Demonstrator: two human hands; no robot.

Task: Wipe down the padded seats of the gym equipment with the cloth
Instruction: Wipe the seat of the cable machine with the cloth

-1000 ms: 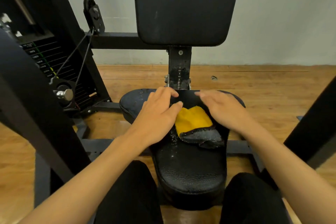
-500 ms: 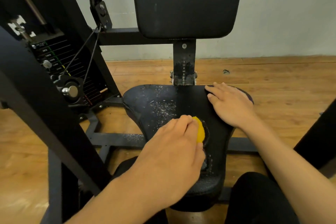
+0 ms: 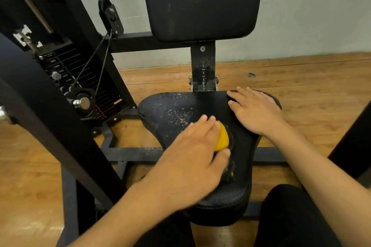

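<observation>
Seat mid-wipe | cloth bunched at seat centre under left hand, fingers flat, pressing, not gripping | right hand flat, bracing at 2 o'clock | risk, I reckon: cloth slips from under palm, droplets at 11 o'clock missed

Yellow and grey cloth, black pebbled seat, black backrest, brown wood floor
</observation>
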